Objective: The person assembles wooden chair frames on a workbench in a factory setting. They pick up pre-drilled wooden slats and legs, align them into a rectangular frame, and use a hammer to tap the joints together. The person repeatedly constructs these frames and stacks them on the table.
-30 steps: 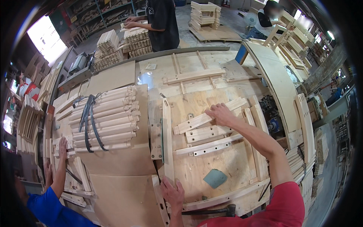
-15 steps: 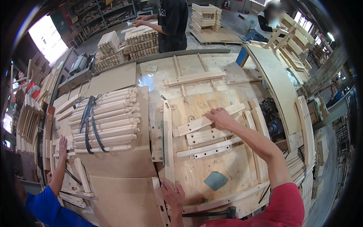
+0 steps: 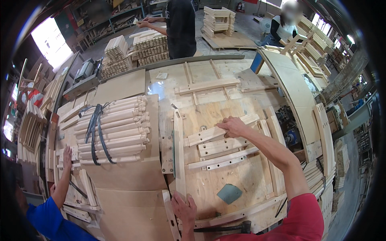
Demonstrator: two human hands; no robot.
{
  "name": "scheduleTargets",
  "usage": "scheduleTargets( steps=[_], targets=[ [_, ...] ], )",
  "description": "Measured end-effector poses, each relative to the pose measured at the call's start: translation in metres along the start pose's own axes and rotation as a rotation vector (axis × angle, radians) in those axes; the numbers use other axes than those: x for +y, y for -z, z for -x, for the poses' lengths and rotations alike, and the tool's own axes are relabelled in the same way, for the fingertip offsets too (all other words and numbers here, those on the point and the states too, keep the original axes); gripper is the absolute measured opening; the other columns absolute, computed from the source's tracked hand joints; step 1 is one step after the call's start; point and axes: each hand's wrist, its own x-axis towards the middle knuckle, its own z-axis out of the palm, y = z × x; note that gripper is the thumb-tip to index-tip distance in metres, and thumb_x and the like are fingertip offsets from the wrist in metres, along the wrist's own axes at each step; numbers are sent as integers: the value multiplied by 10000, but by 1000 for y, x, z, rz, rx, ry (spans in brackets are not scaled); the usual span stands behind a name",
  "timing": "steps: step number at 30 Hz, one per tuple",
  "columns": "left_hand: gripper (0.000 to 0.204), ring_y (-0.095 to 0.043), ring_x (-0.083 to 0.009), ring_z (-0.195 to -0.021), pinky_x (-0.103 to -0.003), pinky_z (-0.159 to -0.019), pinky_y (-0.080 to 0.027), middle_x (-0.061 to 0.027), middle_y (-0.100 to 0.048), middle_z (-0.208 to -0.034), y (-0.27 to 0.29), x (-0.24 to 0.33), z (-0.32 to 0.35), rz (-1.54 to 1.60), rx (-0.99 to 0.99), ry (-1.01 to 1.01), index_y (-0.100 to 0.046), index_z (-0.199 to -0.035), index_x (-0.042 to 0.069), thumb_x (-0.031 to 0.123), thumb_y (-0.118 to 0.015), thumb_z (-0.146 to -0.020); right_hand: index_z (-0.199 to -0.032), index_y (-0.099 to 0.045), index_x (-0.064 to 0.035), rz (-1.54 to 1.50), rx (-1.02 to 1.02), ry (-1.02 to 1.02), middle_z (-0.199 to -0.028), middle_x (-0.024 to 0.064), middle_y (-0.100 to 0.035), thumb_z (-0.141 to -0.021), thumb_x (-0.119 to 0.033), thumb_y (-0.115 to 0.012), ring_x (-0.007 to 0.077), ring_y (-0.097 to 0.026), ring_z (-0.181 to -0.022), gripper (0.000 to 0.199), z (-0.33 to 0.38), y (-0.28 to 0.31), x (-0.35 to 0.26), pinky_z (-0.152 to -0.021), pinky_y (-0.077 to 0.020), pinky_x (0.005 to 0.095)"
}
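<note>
Head view: right hand (image 3: 233, 127) drapes bent fingers over the wooden slat (image 3: 204, 137), pinch unclear.

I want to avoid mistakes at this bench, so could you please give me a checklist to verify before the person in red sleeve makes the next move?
1. Right hand on the slanted bar: ok, fingers wrap over it.
2. Left hand at the near end of the long bar: ok; firmness of grip cannot be told.
3. Slanted bar's left end seated in the long bar: cannot tell, too small here.
4. Board free of loose pieces: not ok, a grey-green sheet lies on it.
5. Hammer clear of both hands: ok, it lies near the front edge.
6. Co-worker's hand away from the work: ok, far left.
</note>
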Motion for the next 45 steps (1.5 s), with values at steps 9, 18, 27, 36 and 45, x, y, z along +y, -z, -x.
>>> scheduleTargets(
  steps=[9, 18, 27, 36, 45],
  targets=[
    [685, -356, -489, -1379, -587, -1148, -295, -305, -381, -1487, 16, 26, 3, -72, -18, -123, -384, -1471, -72, 183, -662, -898, -1440, -527, -200, -75, 7, 81, -1229, 138, -641, -791, -411, -808, 371, -612, -1131, 738, 2, -8, 14, -906, -525, 477],
    [629, -459, -431, -1320, -544, -1126, -348, -257, -498, -1402, -11, 109, -74, 238, 39, -363, -479, -1405, -55, 95, -713, -841, -1367, -567, -1, -461, 659, -463, -1352, 202, -598, -865, -353, -757, 382, -551, -1260, 642, 143, -44, -33, -1058, -448, 455],
    [656, -537, -359, -1247, -504, -1051, -418, -193, -589, -1328, -150, 246, -213, 152, -267, -812, -500, -1421, -7, 289, -700, -871, -1410, -459, 20, -241, 343, -1072, -1077, 246, -665, -847, -426, -714, 432, -652, -988, 762, 309, -109, -55, -816, -522, 538],
    [359, -637, -364, -1063, -502, -956, -484, -180, -691, -1062, -181, 251, -233, -91, -567, -831, -697, -1101, 40, 347, -593, -944, -1410, -464, 38, -269, 521, -1016, -1062, 230, -633, -864, -387, -671, 420, -622, -1007, 723, 311, -131, -66, -847, -501, 488],
    [418, -643, -362, -1045, -485, -914, -493, -173, -696, -1050, -165, 227, -221, 19, -506, -886, -706, -1103, 64, 435, -583, -956, -1428, -496, 23, -394, 595, -1072, -1200, 264, -622, -797, -330, -712, 431, -593, -1140, 754, 314, -142, -52, -973, -475, 485]
  ],
)
